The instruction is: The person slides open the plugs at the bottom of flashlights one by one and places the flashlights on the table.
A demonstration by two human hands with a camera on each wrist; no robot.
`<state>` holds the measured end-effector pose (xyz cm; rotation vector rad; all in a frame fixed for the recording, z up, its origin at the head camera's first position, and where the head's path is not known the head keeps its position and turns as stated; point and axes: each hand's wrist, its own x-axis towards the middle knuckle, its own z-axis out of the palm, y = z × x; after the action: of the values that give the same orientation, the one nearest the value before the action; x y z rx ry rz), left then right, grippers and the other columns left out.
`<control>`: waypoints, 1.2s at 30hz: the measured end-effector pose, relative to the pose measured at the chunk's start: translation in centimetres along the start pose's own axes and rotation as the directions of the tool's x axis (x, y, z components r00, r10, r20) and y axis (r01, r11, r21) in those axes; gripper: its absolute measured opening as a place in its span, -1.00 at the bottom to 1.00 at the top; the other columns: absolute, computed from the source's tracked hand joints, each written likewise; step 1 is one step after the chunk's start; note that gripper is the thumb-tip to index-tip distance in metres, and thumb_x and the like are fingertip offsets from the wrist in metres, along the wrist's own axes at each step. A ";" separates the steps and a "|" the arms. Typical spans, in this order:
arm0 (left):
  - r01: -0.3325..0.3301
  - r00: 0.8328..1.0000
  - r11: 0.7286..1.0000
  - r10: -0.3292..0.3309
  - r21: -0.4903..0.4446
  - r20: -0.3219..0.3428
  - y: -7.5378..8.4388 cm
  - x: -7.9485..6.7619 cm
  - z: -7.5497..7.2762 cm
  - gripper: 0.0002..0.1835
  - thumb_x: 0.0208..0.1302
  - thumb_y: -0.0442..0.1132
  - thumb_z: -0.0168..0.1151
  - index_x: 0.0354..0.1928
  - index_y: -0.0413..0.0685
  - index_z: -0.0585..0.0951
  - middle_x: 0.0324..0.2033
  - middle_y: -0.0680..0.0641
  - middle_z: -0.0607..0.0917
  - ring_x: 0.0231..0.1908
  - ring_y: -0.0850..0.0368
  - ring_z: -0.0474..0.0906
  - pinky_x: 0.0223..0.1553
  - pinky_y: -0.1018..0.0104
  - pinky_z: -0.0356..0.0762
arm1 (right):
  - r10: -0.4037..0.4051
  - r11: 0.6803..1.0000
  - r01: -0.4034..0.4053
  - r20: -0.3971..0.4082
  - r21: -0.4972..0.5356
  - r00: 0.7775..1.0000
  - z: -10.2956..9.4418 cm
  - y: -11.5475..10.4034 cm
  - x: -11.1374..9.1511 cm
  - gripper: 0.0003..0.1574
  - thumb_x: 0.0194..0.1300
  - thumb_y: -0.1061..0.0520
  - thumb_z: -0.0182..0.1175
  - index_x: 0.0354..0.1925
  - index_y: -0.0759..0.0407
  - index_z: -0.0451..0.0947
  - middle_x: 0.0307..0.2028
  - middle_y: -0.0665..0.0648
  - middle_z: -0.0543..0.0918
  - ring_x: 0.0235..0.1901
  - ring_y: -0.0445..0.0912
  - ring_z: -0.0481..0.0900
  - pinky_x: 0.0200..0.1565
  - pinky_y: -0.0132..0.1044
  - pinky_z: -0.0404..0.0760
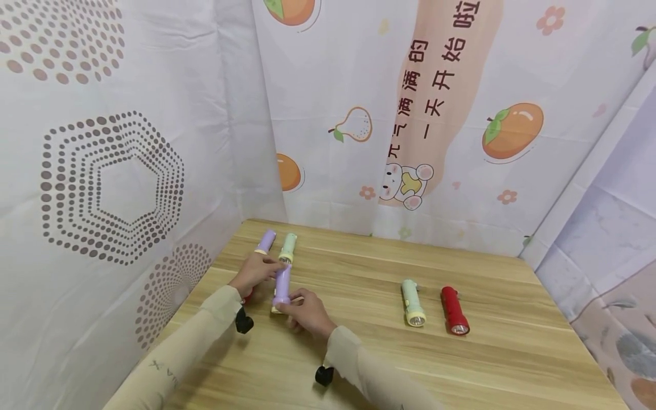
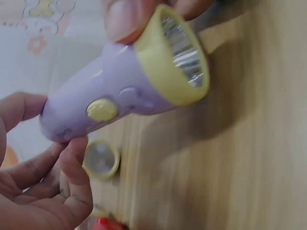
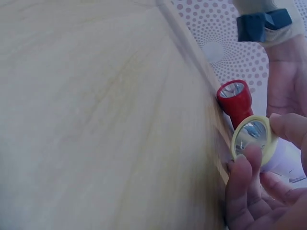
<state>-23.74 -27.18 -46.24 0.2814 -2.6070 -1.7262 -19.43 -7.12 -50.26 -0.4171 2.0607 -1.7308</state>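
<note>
A purple flashlight [image 1: 282, 283] with a yellow head is held between both hands. My left hand [image 1: 258, 270] pinches its tail end, thumb on one side and fingers on the other, as the left wrist view shows. At the head end, my right hand [image 1: 309, 313] pinches the yellow rim [image 3: 235, 143]. The yellow button [image 2: 101, 109] on the barrel is visible in the left wrist view. Beyond the hands lie another purple flashlight [image 1: 267, 240] and a pale green flashlight [image 1: 289, 244]. A red flashlight [image 3: 237, 99] is mostly covered by my left hand in the head view.
On the right of the wooden table [image 1: 359, 324] lie a second pale green flashlight [image 1: 410, 296] and a second red flashlight [image 1: 452, 304], lenses toward me. Printed curtains [image 1: 328, 85] border the table at the back and on both sides.
</note>
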 end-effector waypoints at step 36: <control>-0.139 0.982 0.985 0.151 -0.106 0.117 3.0 -4.3 10.0 -0.62 0.35 -0.04 0.41 0.03 -0.17 0.72 -0.12 -0.05 0.76 -0.19 0.08 0.67 -0.11 0.12 0.67 | -0.003 0.993 0.002 -0.011 -0.118 1.000 -9.5 0.4 -7.4 -0.52 0.21 0.11 0.51 -0.08 0.30 0.49 -0.34 0.16 0.67 -0.38 -0.11 0.50 -0.35 -0.27 0.46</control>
<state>-20.92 -16.22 -47.05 -0.0182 -2.5404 -1.8697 -17.66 4.70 -48.43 -0.4466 2.1786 -1.6216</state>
